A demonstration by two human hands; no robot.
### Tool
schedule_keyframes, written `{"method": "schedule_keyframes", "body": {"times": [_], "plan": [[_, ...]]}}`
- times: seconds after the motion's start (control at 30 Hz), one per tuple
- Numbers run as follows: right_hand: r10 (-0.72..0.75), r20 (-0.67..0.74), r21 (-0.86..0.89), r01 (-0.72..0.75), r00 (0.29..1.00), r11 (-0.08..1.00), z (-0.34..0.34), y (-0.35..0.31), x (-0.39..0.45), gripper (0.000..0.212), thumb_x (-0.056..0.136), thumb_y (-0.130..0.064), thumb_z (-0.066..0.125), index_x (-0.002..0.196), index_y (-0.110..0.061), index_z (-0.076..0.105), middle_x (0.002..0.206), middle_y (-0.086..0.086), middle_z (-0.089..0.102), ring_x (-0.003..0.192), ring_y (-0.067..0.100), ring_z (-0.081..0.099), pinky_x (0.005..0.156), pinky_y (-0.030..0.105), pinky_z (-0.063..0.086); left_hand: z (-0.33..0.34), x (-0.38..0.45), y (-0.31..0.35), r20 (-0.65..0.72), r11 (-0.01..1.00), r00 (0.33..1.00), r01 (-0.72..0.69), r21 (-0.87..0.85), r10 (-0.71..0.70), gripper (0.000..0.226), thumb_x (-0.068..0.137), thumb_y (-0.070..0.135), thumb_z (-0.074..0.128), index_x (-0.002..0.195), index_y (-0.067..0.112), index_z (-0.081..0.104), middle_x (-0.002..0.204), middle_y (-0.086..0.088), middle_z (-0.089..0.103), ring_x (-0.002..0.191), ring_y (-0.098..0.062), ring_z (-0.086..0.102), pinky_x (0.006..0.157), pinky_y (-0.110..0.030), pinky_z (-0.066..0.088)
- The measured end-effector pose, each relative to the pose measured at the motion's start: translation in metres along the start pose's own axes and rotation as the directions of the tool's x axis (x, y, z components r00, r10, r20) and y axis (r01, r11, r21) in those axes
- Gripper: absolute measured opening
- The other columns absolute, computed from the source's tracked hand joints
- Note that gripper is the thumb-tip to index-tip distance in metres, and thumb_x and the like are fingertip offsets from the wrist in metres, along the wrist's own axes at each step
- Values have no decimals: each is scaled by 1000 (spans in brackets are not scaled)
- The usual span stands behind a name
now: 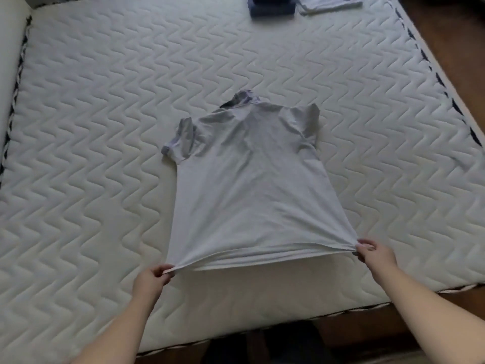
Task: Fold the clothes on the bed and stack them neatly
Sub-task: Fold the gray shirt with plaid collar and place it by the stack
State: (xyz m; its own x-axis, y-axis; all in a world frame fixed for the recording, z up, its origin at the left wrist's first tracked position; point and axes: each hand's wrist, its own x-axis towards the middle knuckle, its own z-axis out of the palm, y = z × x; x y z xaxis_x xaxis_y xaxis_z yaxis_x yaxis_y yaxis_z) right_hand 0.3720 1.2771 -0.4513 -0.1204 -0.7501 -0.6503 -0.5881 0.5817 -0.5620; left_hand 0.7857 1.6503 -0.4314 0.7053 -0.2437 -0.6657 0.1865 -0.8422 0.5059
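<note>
On the quilted mattress [91, 127], grey polo shirt [249, 185] stretched flat for folding, left hand [152, 278] and right hand [374, 254] each pinched shut on a hem corner.

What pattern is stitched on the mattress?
The mattress is white with quilted wavy zigzag lines, clearest in the head view.

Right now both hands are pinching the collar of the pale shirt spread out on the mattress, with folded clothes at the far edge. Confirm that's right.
Not quite. In the head view the left hand and right hand pinch the two bottom hem corners of the pale shirt, not the collar, which lies at its far end. The rest holds: the shirt is spread on the mattress, and folded clothes sit at the far edge.
</note>
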Motion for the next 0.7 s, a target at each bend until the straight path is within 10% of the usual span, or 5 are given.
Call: {"method": "schedule_keyframes", "body": {"times": [0.27, 0.7], "plan": [[144, -14, -218, -144, 989, 965, -10, 64, 25, 20, 96, -4, 57, 113, 6, 60, 85, 16, 62, 59, 17, 60, 60, 23, 44, 22, -17, -79, -54, 978, 995, 91, 187, -82, 25, 89, -6, 58, 97, 11, 75, 81, -12, 73, 76, -27, 65, 60, -28, 43], [213, -33, -573, -194, 976, 796, -16, 147, 40, 30, 88, -18, 72, 109, 4, 68, 111, 27, 67, 107, 42, 60, 94, 44, 46, 78, -34, -146, -28, 908, 989, 147, 392, -148, 23, 90, 4, 63, 88, 25, 72, 74, -6, 69, 58, -25, 55, 53, -30, 38]]}}
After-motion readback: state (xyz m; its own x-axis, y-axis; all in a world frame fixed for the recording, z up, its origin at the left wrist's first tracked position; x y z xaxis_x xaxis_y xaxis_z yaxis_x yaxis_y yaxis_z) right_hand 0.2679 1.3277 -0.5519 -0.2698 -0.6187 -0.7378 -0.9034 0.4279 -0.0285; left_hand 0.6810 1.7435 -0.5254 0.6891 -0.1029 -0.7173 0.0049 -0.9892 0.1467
